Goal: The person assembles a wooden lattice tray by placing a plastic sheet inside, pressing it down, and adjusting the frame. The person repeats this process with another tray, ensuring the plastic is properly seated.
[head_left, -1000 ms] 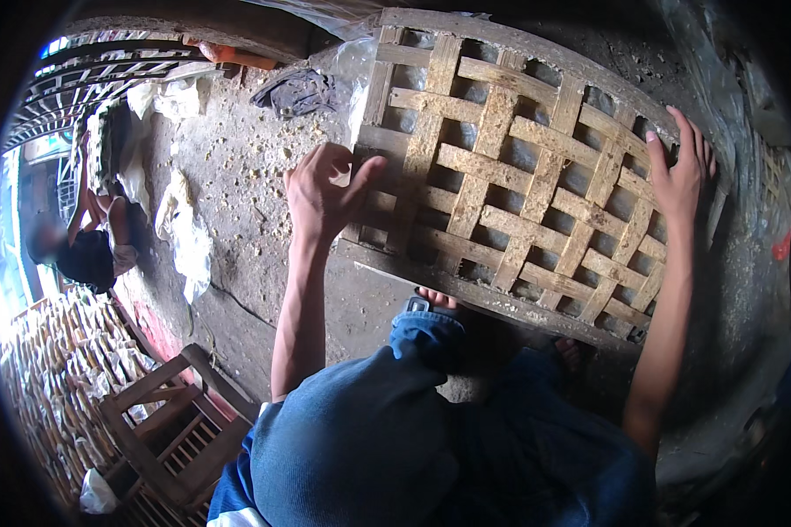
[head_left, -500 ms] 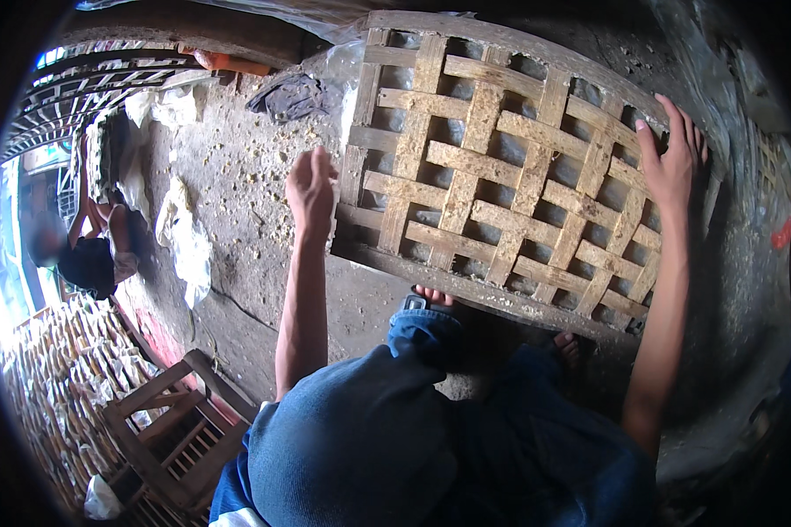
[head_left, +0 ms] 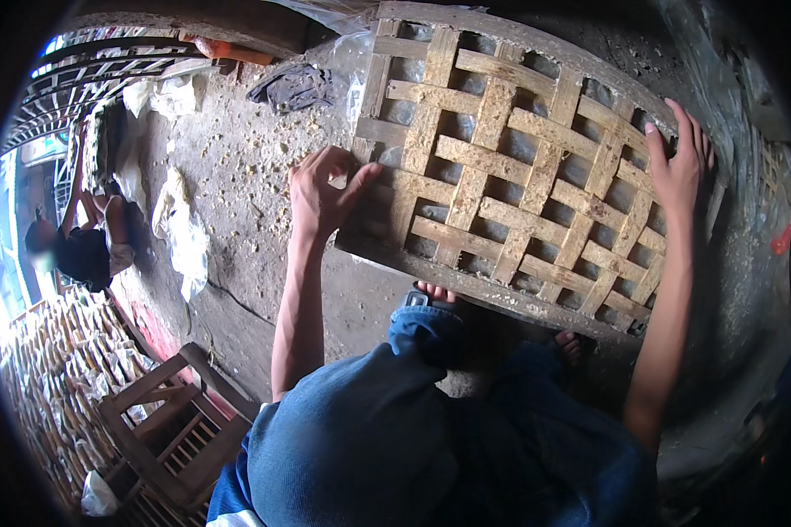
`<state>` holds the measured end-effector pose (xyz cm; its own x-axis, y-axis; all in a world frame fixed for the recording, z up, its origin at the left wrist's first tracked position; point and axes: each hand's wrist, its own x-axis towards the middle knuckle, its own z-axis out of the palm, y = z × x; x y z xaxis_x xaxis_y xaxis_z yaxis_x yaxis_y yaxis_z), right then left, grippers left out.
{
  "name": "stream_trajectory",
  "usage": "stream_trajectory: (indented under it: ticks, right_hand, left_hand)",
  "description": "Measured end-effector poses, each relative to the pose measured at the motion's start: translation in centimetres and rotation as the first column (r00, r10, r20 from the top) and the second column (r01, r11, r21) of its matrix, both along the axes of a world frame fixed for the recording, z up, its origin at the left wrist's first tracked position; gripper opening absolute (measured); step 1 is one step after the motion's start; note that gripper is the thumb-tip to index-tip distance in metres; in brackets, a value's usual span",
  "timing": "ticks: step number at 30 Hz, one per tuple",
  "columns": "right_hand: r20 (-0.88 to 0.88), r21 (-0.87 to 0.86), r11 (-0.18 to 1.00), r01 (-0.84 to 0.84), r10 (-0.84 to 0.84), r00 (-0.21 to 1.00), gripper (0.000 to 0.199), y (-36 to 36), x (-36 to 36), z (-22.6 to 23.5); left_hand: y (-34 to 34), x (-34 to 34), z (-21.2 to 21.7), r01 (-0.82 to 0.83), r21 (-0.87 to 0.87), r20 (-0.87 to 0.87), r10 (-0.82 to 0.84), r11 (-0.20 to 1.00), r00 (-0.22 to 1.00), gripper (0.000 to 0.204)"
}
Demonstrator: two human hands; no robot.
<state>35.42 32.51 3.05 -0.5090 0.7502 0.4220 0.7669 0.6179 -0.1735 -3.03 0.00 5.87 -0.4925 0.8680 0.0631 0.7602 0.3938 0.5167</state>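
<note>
A rectangular tray (head_left: 483, 156) of wide woven bamboo strips in a wooden frame is in front of me, with pale crumbs stuck to it. At its left edge, my left hand (head_left: 321, 195) is curled, the thumb lying on the frame and the fingers bent by the outer side. My right hand (head_left: 679, 165) holds the right end, thumb on the top face and fingers over the far corner. What lies beneath the tray shows only as grey patches through the gaps.
Crumbs litter the floor (head_left: 237, 167) to the left, near a dark cloth (head_left: 290, 88) and crumpled white plastic (head_left: 186, 237). A wooden frame (head_left: 171, 430) stands at lower left beside slatted racks (head_left: 61, 378). Another person (head_left: 83, 255) crouches at far left. Plastic sheeting (head_left: 707, 97) hangs on the right.
My left hand has turned and met the tray's left edge, its thumb now spread onto the frame. The tray has shifted slightly away and to the right; my right hand stays on it.
</note>
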Motion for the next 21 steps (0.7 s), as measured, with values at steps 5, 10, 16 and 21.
stream_trajectory:
  ticks: [5,10,16,21]
  right_hand:
    - [0.02,0.02,1.0,0.004,-0.004,1.0,0.048,-0.1,0.1,0.4]
    - [0.009,0.02,1.0,0.019,-0.019,1.0,0.048,-0.3,-0.3,0.2]
    - [-0.046,0.056,0.998,-0.013,0.016,0.999,0.048,0.3,0.4,-0.4]
    - [0.002,0.028,1.0,0.004,-0.004,1.0,0.048,0.0,0.1,0.1]
  left_hand:
    - [-0.4,-0.6,-0.8,-0.266,-0.151,0.026,0.273,0.952,0.962,0.041]
    - [-1.8,-2.9,-1.4,-0.379,0.131,-0.085,0.391,0.916,0.916,0.021]
    - [5.1,2.4,2.7,0.179,0.163,-0.404,-0.1,0.97,0.909,0.035]
    - [6.2,3.4,2.2,0.319,0.021,-0.264,-0.302,0.948,0.916,0.026]
